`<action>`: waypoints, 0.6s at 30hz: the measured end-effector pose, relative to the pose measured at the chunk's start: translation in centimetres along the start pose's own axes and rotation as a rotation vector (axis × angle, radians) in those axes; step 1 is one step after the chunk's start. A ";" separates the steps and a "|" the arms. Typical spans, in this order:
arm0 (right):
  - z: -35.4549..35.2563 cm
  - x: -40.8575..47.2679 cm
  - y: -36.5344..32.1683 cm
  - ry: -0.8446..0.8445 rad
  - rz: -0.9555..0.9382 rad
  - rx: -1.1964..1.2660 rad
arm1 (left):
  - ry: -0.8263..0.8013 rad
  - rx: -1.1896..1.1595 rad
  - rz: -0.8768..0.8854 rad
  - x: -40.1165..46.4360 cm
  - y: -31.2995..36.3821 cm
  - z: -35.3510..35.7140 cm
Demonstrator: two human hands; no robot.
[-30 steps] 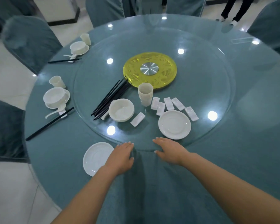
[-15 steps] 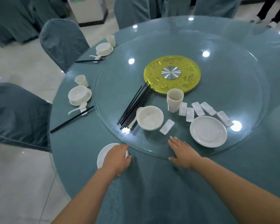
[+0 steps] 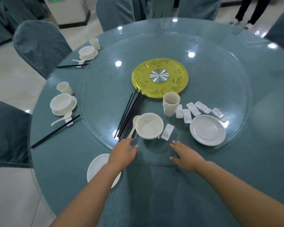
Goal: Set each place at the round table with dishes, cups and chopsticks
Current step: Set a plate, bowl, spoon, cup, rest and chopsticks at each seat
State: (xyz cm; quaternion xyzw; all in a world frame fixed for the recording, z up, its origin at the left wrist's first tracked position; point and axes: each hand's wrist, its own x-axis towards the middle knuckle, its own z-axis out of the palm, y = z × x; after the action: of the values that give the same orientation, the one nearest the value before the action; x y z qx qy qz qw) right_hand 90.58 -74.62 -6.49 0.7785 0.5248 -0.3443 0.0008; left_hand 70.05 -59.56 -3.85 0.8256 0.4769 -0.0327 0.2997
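Both your hands, left [image 3: 124, 155] and right [image 3: 186, 157], lie flat, holding nothing, on the turntable's near rim [image 3: 154, 163]; spin it sharply and the stacked cups [image 3: 170, 104] could topple.

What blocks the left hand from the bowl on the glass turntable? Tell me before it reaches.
Nothing visible does. The left hand lies at the near edge of the turntable, and the bowl sits just beyond its fingertips across bare glass. The spoon and black chopsticks lie at the bowl's left, off the direct path.
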 end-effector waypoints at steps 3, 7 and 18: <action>-1.4 0.5 -0.3 0.054 0.061 0.075 | 0.060 -0.036 -0.018 1.8 0.9 -0.2; -2.9 2.0 -0.6 0.209 0.132 0.171 | 0.103 -0.081 -0.060 4.0 2.4 -0.7; -4.9 6.3 -3.5 0.288 0.318 0.397 | 0.158 -0.132 -0.115 7.3 3.7 0.6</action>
State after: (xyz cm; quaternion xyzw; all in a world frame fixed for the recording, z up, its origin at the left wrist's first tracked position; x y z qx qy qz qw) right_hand 91.64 -66.10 -4.87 0.8769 0.3132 -0.3215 -0.1721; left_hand 77.16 -55.58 -5.08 0.7753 0.5470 0.0469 0.3123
